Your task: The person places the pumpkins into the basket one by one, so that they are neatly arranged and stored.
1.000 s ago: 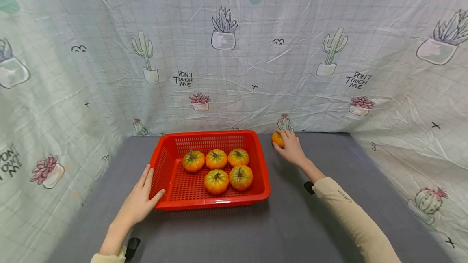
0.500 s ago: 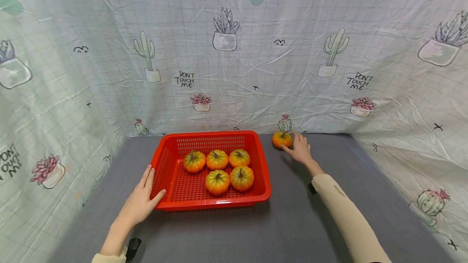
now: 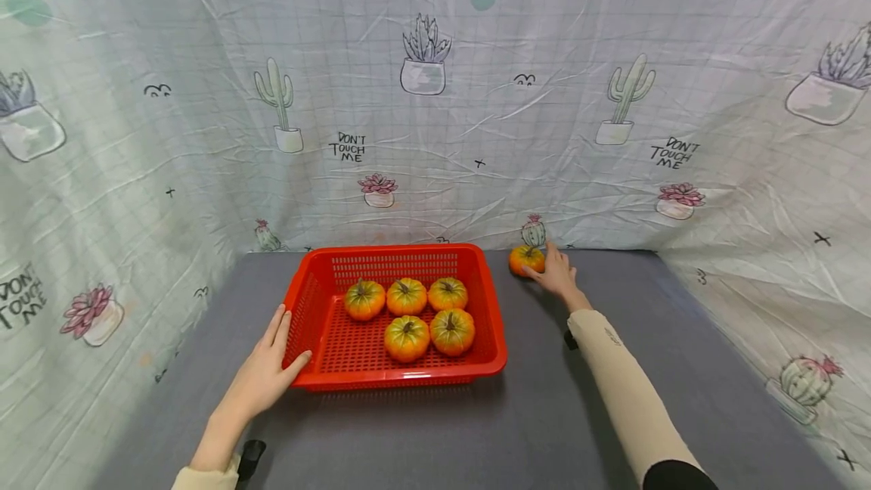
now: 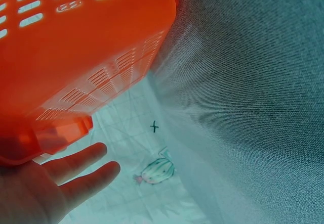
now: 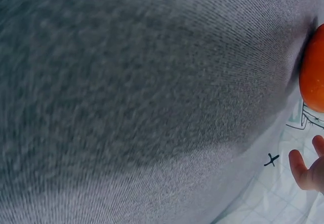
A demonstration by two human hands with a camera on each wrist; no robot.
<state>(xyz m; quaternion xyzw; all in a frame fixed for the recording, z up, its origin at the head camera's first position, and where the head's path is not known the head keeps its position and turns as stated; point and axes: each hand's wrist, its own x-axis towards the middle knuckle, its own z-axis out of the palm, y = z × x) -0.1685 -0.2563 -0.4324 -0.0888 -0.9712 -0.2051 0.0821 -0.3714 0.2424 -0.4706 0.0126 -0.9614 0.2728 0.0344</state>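
Observation:
A red plastic basket [image 3: 398, 379] with slotted walls stands on the grey cloth, several small orange-green pumpkins [image 3: 406, 339] inside it. My left hand [image 3: 261, 375] rests against its left side, fingers straight along the rim and thumb at the front corner. The left wrist view shows two extended fingers [image 4: 91, 181] beside the basket's outer wall [image 4: 91, 47]. Beyond the basket's right side, a single pumpkin [image 3: 524, 258] sits on the cloth. Beside it, my right hand [image 3: 559, 278] has its fingers spread and thumb near the pumpkin; the right wrist view shows its fingers apart from the pumpkin [image 5: 314, 75].
Grey cloth [image 3: 476, 437] covers the table. A pale curtain [image 3: 449, 127] printed with cacti and potted plants hangs behind and on both sides; its bottom edge lies close behind the lone pumpkin.
My right hand has let go of the lone pumpkin and drawn slightly to its right; the pumpkin stays on the cloth. The left hand has kept its place on the basket.

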